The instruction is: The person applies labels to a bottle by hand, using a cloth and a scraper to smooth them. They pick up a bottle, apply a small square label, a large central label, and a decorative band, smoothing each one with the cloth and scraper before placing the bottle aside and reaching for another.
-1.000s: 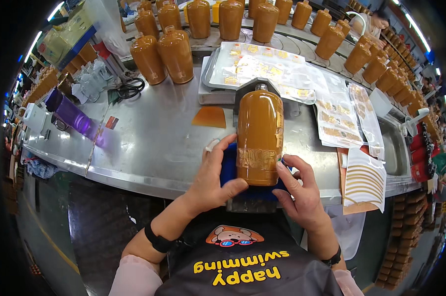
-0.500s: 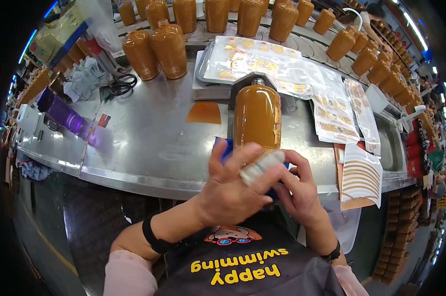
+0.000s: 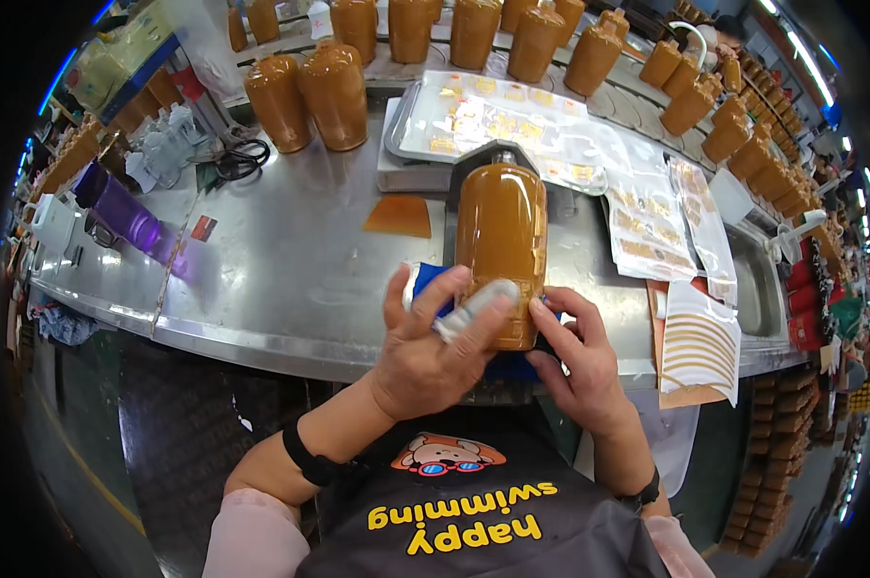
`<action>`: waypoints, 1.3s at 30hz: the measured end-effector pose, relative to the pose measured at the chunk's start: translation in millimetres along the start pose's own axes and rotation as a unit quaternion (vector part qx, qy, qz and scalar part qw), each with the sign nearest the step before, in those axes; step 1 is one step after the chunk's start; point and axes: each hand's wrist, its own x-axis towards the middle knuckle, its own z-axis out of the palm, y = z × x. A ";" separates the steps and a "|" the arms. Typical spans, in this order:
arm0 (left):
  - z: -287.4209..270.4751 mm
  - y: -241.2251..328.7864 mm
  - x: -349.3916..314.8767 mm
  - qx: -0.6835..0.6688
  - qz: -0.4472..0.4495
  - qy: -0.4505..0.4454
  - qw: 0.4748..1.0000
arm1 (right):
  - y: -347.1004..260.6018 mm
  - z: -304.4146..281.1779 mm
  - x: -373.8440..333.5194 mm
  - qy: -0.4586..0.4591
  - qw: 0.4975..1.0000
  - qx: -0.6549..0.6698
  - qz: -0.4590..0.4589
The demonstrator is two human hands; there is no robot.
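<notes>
A glossy brown bottle (image 3: 502, 222) lies in a dark cradle (image 3: 462, 173), its neck pointing away from me and its base toward me. My left hand (image 3: 430, 342) is on the base end from the left, fingers spread. A whitish wrap or pad (image 3: 475, 308), blurred, shows along its fingers against the bottle; I cannot tell its exact kind. At the right edge of the base, my right hand (image 3: 584, 361) grips the bottle with thumb and curled fingers. Blue material (image 3: 431, 287) shows beneath the bottle, partly hidden by my left hand.
Sheets of gold decals (image 3: 651, 226) lie right of the bottle, beside a white sheet with gold curved strips (image 3: 700, 342). A tray (image 3: 406, 135) and two brown bottles (image 3: 334, 96) stand behind. A purple bottle (image 3: 127, 217) leans at left. More bottles line the conveyor (image 3: 444, 53).
My left hand has moved slightly left and down, with the whitish wrap. My right hand has shifted against the base's right edge. Bottles on the conveyor have moved along it.
</notes>
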 end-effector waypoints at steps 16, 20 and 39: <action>-0.8 -0.8 6.9 -0.053 -0.146 -0.024 0.988 | -22.4 -30.0 89.1 -0.079 0.996 -0.022 -0.034; 7.3 -5.7 5.3 -0.030 -0.146 -0.018 0.989 | -45.9 -16.2 78.5 -0.142 0.963 -0.091 -0.210; -3.0 12.9 4.6 0.004 -0.073 -0.015 0.997 | -0.1 -2.1 25.1 0.102 0.924 0.235 0.284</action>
